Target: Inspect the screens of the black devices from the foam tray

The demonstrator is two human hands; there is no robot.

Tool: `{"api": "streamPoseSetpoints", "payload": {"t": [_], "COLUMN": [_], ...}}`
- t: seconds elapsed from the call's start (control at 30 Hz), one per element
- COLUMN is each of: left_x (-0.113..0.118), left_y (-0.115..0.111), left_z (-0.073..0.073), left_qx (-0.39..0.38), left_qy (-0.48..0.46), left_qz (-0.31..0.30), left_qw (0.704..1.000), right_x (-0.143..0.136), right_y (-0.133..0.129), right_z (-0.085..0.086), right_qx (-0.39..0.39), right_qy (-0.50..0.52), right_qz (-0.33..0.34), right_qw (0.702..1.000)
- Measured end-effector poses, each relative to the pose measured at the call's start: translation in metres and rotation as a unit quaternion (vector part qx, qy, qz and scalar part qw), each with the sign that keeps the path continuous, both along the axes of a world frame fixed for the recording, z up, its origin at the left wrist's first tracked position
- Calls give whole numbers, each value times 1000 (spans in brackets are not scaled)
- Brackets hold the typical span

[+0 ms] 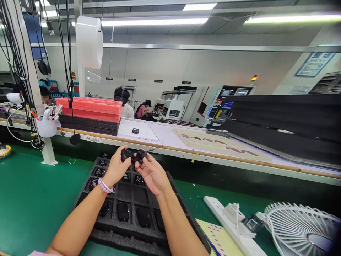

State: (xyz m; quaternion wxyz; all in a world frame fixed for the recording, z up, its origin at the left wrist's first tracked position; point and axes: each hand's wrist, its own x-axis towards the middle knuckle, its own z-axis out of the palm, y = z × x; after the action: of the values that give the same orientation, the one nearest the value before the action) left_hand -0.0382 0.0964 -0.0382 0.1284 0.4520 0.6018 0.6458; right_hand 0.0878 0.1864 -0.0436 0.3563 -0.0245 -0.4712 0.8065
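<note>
My left hand (116, 166) pinches one small black part (125, 154) | right hand (150, 172) pinches another (141, 155), the two nearly touching | step, I judge: comparing or mating; next needs fine alignment | black foam tray (128, 227) at 6 o'clock, shelf edge (202, 156) at 12; open mat (32, 199) at 9.

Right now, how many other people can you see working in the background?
3. One person sits at far left behind the pink trays, one just right of those trays, one in a pink top farther back. More may be hidden.
</note>
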Motion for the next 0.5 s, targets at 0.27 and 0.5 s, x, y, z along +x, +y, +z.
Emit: {"api": "streamPoseSetpoints", "payload": {"t": [0.27,0.5], "left_x": [10,30], "left_y": [-22,-46], "left_z": [5,16], "left_qx": [10,22], "left_qy": [4,16], "left_qz": [-35,-28], "left_qw": [999,999], "right_x": [19,42], "right_y": [-9,-26], "right_z": [8,16], "right_qx": [31,46], "right_qy": [-16,-25], "right_qz": [40,79], "right_qw": [999,996]}}
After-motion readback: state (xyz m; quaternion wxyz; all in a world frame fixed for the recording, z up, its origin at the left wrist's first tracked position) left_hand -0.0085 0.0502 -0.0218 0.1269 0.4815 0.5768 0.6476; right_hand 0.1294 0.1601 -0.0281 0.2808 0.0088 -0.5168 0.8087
